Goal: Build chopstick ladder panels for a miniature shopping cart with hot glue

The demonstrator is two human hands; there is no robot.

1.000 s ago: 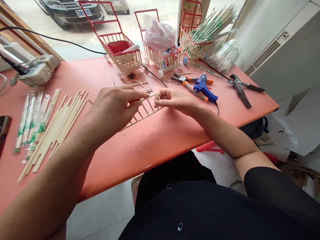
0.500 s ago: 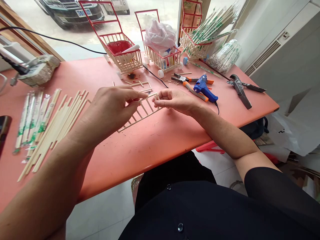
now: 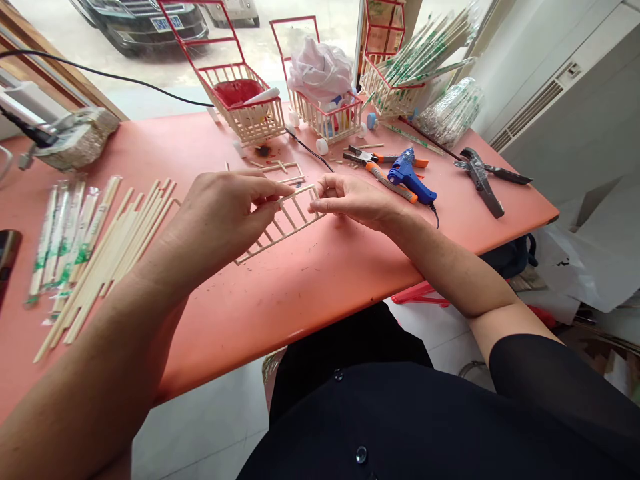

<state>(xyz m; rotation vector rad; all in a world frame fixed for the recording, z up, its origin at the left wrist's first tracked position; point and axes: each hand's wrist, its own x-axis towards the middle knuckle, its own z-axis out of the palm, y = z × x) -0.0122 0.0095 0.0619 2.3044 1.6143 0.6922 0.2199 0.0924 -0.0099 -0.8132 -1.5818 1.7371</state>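
Observation:
A small ladder-like frame of pale wooden sticks (image 3: pixel 283 235) is held a little above the pink table. My left hand (image 3: pixel 225 217) pinches its upper rail between thumb and fingers and hides its left part. At the frame's right end, my right hand (image 3: pixel 350 199) is closed with thumb and fingertips on the short end stick. Behind the hands, several cut sticks (image 3: pixel 286 167) lie on the table. To the right of them are a blue glue gun (image 3: pixel 413 177) and orange-handled pliers (image 3: pixel 383 175).
Loose chopsticks (image 3: pixel 117 253) and wrapped chopsticks (image 3: pixel 65 237) lie at the left. Three stick-built carts stand at the back: one with a red bowl (image 3: pixel 237 93), one with a white bag (image 3: pixel 320 70), one with wrapped sticks (image 3: pixel 425 53). A black-handled tool (image 3: pixel 483 180) lies far right.
The fingers of my right hand have shifted very slightly at the frame's right end. My left hand and the frame stay almost where they were.

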